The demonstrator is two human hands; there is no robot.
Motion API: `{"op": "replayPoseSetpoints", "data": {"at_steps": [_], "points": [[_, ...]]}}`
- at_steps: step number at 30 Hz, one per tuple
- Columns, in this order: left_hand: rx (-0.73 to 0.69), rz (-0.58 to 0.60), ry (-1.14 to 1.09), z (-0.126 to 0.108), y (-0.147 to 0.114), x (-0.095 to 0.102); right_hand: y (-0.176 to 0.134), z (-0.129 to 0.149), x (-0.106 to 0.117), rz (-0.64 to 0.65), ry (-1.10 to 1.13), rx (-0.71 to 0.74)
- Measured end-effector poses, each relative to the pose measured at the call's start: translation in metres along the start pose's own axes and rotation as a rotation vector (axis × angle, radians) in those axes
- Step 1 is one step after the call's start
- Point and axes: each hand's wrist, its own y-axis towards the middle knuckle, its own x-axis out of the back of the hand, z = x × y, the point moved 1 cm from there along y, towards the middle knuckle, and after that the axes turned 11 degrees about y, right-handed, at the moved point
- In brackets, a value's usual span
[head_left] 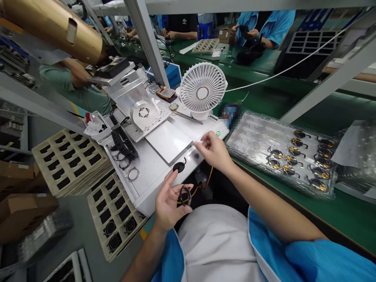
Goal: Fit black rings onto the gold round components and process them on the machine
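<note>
Shirt [220, 239], dk ring [184, 195] in L hand [168, 200], R hand [216, 152] apart

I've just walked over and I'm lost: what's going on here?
The person's left hand holds a round part, its index fingertip by a black disc at the front of the white workstation. The right hand is at the front edge of a flat plate; whether it grips anything is unclear. A clear tray beside them holds similar parts.
</note>
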Motion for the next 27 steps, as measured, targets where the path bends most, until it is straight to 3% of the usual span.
{"op": "replayPoseSetpoints", "data": {"at_steps": [4,7,9,11,14,17,20,24,27], "points": [[-0.249,0.043,0.461,0.009,-0.002,-0.020,-0.058,-0.006,-0.008,0.281,0.454,-0.134],[-0.368,0.143,0.713,0.010,0.007,-0.031,-0.073,-0.005,-0.012,0.263,0.636,-0.191],[-0.397,0.218,0.700,0.008,0.012,-0.034,-0.070,-0.004,-0.008,0.185,0.700,-0.200],[-0.387,0.267,0.538,0.005,0.015,-0.034,-0.063,-0.003,0.000,0.152,0.730,-0.214],[-0.281,0.258,0.241,0.003,0.018,-0.030,-0.057,0.001,0.014,0.192,0.701,-0.236],[-0.227,0.269,0.149,0.005,0.019,-0.028,-0.059,0.003,0.024,0.231,0.626,-0.257],[-0.298,0.309,0.246,0.008,0.020,-0.027,-0.061,0.002,0.029,0.226,0.552,-0.274],[-0.476,0.326,0.599,0.010,0.021,-0.026,-0.061,0.000,0.032,0.289,0.537,-0.309],[-0.518,0.371,0.772,0.011,0.022,-0.024,-0.062,-0.001,0.032,0.313,0.591,-0.340]]}}
